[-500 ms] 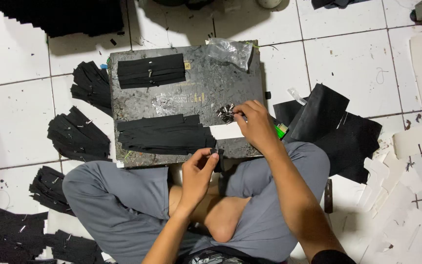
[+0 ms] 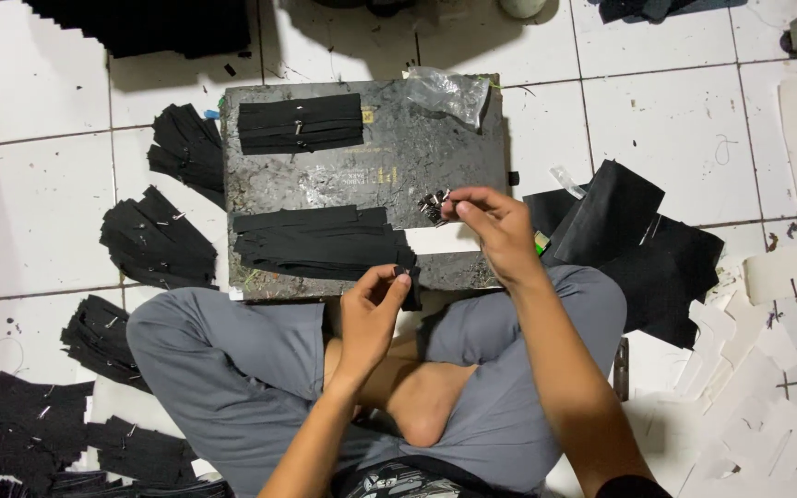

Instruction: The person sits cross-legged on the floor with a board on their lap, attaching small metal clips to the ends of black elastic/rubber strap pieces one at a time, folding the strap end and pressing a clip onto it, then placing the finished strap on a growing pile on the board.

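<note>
I sit cross-legged on a white tiled floor behind a dark worn board [image 2: 389, 161]. My left hand [image 2: 373, 309] pinches a small black strip [image 2: 410, 281] at the board's near edge. My right hand [image 2: 495, 226] reaches over the board, its fingertips at a small heap of metal clips [image 2: 434, 205]. A stack of black strips [image 2: 320, 242] lies on the board's near half. A second clipped stack [image 2: 299, 123] lies at its far left.
A crumpled clear plastic bag [image 2: 449, 92] rests on the board's far right corner. Clipped black bundles [image 2: 154, 235] lie on the tiles at left. Black sheets [image 2: 629, 235] and pale cardboard offcuts [image 2: 758, 369] lie at right.
My left hand has lifted slightly with the black strip. My right hand has stayed at the metal clips, fingers shifted a little.
</note>
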